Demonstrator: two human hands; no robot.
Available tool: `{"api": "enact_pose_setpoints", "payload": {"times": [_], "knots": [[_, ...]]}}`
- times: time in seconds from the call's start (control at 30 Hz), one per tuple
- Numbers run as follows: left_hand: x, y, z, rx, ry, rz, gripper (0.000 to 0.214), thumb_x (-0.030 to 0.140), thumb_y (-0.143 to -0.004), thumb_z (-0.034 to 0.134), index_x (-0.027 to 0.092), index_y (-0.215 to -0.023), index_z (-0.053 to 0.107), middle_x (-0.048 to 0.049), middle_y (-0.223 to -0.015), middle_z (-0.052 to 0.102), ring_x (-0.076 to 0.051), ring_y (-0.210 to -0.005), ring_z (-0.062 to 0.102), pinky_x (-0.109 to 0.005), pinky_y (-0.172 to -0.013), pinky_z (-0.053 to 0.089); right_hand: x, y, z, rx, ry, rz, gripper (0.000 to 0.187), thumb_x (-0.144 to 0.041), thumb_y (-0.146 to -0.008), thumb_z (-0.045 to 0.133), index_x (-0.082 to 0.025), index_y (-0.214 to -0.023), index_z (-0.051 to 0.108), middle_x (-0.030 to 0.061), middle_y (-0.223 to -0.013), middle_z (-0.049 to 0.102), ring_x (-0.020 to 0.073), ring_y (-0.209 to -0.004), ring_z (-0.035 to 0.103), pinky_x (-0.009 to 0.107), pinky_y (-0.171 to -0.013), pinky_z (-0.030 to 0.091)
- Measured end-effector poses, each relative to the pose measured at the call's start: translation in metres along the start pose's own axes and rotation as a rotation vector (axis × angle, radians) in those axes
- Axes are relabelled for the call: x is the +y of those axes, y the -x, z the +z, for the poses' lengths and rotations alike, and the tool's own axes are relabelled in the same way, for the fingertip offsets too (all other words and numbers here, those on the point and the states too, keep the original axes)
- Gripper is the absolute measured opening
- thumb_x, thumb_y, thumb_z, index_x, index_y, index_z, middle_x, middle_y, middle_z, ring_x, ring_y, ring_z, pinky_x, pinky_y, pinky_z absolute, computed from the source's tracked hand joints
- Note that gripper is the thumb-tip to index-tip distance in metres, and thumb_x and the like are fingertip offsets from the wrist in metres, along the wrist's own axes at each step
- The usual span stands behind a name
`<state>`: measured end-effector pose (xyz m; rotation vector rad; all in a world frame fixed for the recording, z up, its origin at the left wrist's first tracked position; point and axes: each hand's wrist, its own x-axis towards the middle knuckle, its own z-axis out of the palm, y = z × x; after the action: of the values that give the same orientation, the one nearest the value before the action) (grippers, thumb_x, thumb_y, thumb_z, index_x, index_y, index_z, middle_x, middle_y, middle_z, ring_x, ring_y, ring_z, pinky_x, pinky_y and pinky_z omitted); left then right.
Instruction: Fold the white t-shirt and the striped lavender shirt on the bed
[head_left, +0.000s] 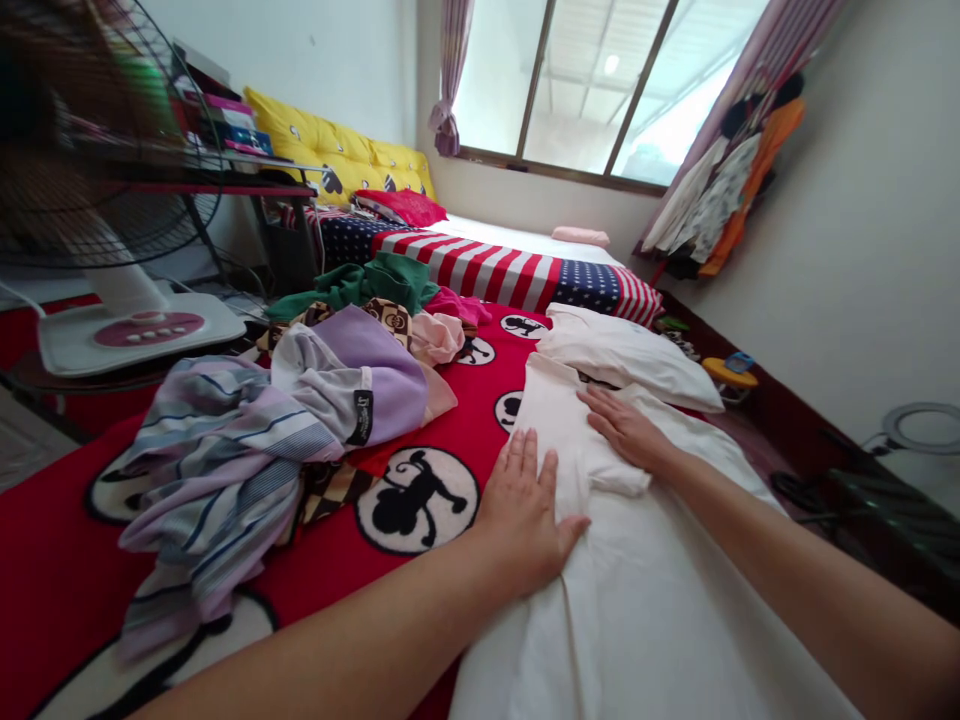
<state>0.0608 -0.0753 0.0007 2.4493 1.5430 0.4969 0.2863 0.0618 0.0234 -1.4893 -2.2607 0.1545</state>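
"What are the hands doing?"

"Both arms reach forward, palms down. The left hand (525, 510) lies flat on the left edge of the white garment (637, 610), and the right hand (626, 430) lies flat further along it. Fingers spread, both grips released."

"Where's the garment?"

"On the red blanket (60, 560), right side, just beside one white pillow (622, 355)."

"Any writing?"

"One black tag (360, 417) on the lilac garment (367, 375), unreadable."
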Motion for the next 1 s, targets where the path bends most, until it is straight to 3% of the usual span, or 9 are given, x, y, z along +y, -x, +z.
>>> {"api": "enact_pose_setpoints", "payload": {"times": [0.13,0.23,0.33,0.53,0.67,0.73,0.8,0.9,1.0], "knots": [[-0.001,0.000,0.000,0.010,-0.026,0.005,0.079,0.062,-0.088,0.034,0.009,-0.146,0.033,-0.0202,-0.156,0.014,-0.033,-0.144,0.004,-0.048,-0.116,0.013,0.016,0.018,-0.004,0.120,0.204,0.289,0.037,-0.031,-0.085,0.051,-0.018,-0.117,0.063,0.0098,-0.117,0.067,0.0230,-0.105,0.062,0.034,-0.091,0.046],[-0.001,-0.001,-0.001,0.006,-0.048,0.012,0.078,0.061,-0.088,0.034,0.008,-0.146,0.033,-0.0203,-0.155,0.015,-0.033,-0.144,0.006,-0.047,-0.116,0.014,0.010,0.016,-0.013,0.146,0.312,0.505,0.037,-0.041,-0.078,0.060,-0.018,-0.107,0.067,0.0086,-0.100,0.071,0.0244,-0.090,0.065,0.033,-0.075,0.048],[0.000,-0.001,-0.001,0.009,-0.063,0.012,0.077,0.061,-0.089,0.034,0.008,-0.145,0.034,-0.0208,-0.155,0.016,-0.033,-0.144,0.008,-0.046,-0.116,0.014,0.001,0.014,-0.018,0.108,0.306,0.511,0.025,-0.042,-0.076,0.061,-0.022,-0.087,0.071,0.0050,-0.087,0.072,0.0213,-0.083,0.065,0.027,-0.066,0.044],[-0.003,0.000,0.000,0.032,-0.054,0.029,0.077,0.062,-0.089,0.034,0.011,-0.146,0.034,-0.0188,-0.155,0.019,-0.033,-0.144,0.010,-0.047,-0.115,0.017,0.006,0.024,-0.026,0.191,0.349,0.594,0.021,-0.036,-0.078,0.057,-0.020,-0.083,0.070,0.0072,-0.088,0.072,0.0233,-0.081,0.065,0.029,-0.062,0.042],[-0.006,0.000,0.003,0.064,-0.009,0.081,0.064,0.061,-0.089,0.037,0.028,-0.145,0.037,-0.0114,-0.156,0.020,-0.035,-0.144,0.011,-0.050,-0.113,0.019,0.008,0.049,-0.036,0.264,0.256,0.502,0.026,-0.037,-0.082,0.054,-0.017,-0.090,0.068,0.0084,-0.094,0.070,0.0214,-0.080,0.064,0.031,-0.068,0.046],[-0.008,0.000,0.005,0.082,0.001,0.119,0.059,0.060,-0.090,0.037,0.034,-0.142,0.040,-0.0081,-0.156,0.023,-0.036,-0.143,0.012,-0.052,-0.113,0.019,-0.002,0.069,-0.037,0.330,0.168,0.387,0.030,-0.039,-0.084,0.053,-0.016,-0.097,0.066,0.0095,-0.097,0.068,0.0203,-0.077,0.063,0.033,-0.072,0.048],[-0.009,-0.001,0.005,0.096,-0.006,0.143,0.056,0.059,-0.090,0.036,0.035,-0.140,0.043,-0.0072,-0.155,0.027,-0.037,-0.143,0.013,-0.052,-0.112,0.019,-0.019,0.092,-0.035,0.347,0.124,0.217,0.035,-0.038,-0.085,0.053,-0.016,-0.110,0.063,0.0122,-0.112,0.065,0.0226,-0.090,0.064,0.037,-0.081,0.049],[-0.010,-0.001,0.004,0.102,-0.024,0.176,0.055,0.058,-0.091,0.038,0.032,-0.139,0.046,-0.0081,-0.151,0.034,-0.037,-0.142,0.018,-0.053,-0.111,0.020,-0.052,0.127,-0.029,0.139,0.100,-0.106,0.041,-0.037,-0.086,0.056,-0.023,-0.124,0.057,0.0103,-0.133,0.055,0.0243,-0.120,0.052,0.040,-0.100,0.042],[-0.010,-0.001,0.001,0.094,-0.024,0.252,0.050,0.052,-0.093,0.038,0.027,-0.135,0.050,-0.0103,-0.148,0.039,-0.035,-0.139,0.027,-0.053,-0.110,0.024,-0.071,0.157,-0.034,-0.063,0.069,-0.165,0.028,-0.037,-0.090,0.051,-0.024,-0.110,0.066,0.0073,-0.125,0.062,0.0207,-0.114,0.057,0.034,-0.098,0.043]]}}
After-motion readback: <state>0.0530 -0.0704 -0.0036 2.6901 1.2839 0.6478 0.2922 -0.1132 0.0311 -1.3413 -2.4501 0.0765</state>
